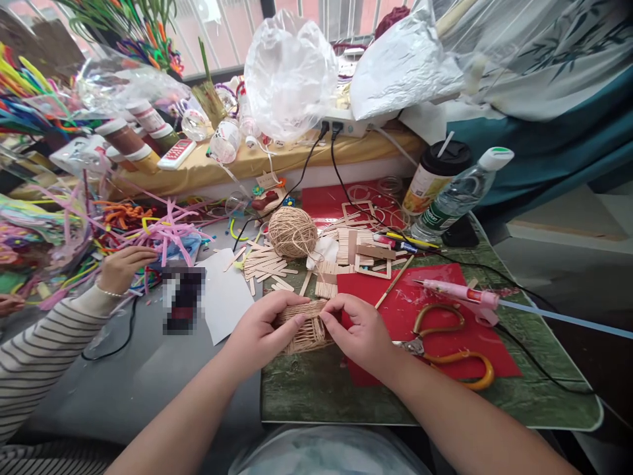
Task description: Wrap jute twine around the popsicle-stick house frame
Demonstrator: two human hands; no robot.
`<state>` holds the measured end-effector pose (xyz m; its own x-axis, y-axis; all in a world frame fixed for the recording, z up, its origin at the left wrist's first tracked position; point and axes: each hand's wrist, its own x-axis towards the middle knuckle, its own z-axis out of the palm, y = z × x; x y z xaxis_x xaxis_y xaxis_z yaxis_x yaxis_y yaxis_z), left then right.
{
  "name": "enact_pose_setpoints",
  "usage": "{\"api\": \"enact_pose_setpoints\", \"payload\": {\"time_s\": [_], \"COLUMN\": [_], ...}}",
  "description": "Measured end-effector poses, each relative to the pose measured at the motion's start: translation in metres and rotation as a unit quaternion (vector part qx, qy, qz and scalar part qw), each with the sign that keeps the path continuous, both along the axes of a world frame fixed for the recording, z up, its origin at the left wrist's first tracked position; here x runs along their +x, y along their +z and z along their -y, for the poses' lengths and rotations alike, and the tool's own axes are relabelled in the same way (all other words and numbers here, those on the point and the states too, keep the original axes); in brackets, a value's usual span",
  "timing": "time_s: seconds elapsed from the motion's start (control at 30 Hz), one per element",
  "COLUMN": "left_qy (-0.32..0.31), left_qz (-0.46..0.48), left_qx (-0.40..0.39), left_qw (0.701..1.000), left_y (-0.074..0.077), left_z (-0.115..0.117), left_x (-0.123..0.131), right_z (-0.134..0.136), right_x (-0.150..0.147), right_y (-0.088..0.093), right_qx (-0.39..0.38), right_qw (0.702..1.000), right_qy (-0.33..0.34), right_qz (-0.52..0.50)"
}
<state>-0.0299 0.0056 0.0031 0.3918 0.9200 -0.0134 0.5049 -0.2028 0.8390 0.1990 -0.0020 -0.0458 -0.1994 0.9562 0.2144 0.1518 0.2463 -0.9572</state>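
Near the table's front, a small box-like piece wrapped in twine (307,335) is held up between both hands. My left hand (270,326) grips its left side, thumb in front and fingers behind. My right hand (357,330) is closed in a pinch at the piece's upper right corner; whether a strand end lies between the fingertips is too small to tell. Behind the hands sits a ball of twine (293,232), among loose wooden craft sticks (270,264). Orange-handled scissors (448,343) lie right of my right hand, partly hidden by it.
A pink hot glue gun (457,290) rests on a red sheet (395,297), its cord trailing right. A water bottle (457,198) and a lidded cup (435,175) stand back right. At left, a co-worker's hand (127,264) reaches into pink pipe cleaners (173,227).
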Motion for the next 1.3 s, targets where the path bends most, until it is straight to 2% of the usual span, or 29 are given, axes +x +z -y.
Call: {"api": "enact_pose_setpoints", "payload": {"time_s": [0.1, 0.17, 0.23, 0.37, 0.43, 0.5, 0.67, 1.0, 1.07, 1.2, 1.3], "left_qy": [0.011, 0.009, 0.000, -0.023, -0.032, -0.032, -0.013, 0.036, 0.042, 0.092, 0.110], "left_qz": [0.002, -0.001, -0.031, -0.152, -0.191, -0.208, -0.171, -0.030, 0.011, 0.102, 0.131], "left_qx": [0.010, 0.019, 0.038, 0.084, 0.099, 0.108, 0.089, 0.106, 0.105, 0.139, 0.165], "left_qw": [1.000, 1.000, 0.999, 0.985, 0.976, 0.972, 0.981, 0.993, 0.994, 0.981, 0.971], "left_y": [-0.007, -0.006, 0.002, 0.024, 0.029, 0.027, 0.011, -0.012, -0.022, -0.055, -0.074], "left_z": [0.000, 0.000, 0.001, 0.006, 0.009, 0.011, 0.017, 0.030, 0.032, 0.039, 0.045], "left_x": [-0.005, -0.008, -0.008, 0.005, 0.013, 0.018, 0.016, 0.006, 0.004, 0.005, 0.007], "right_z": [-0.002, -0.002, -0.001, 0.000, 0.000, -0.001, -0.001, -0.006, -0.007, -0.007, -0.006], "right_x": [0.002, 0.001, -0.001, -0.005, -0.006, -0.005, 0.001, 0.016, 0.017, 0.016, 0.014], "right_y": [-0.003, -0.004, -0.003, -0.002, -0.002, -0.003, -0.006, 0.006, 0.006, 0.004, 0.003], "right_qx": [0.027, 0.040, 0.052, 0.073, 0.084, 0.093, 0.121, 0.139, 0.137, 0.140, 0.160], "right_qw": [1.000, 0.999, 0.999, 0.997, 0.996, 0.995, 0.992, 0.989, 0.990, 0.988, 0.985], "right_qy": [0.007, 0.007, 0.008, 0.019, 0.021, 0.020, 0.017, 0.022, 0.019, 0.018, 0.026], "right_qz": [0.013, 0.014, 0.013, 0.016, 0.018, 0.018, 0.004, 0.038, 0.040, 0.054, 0.066]}}
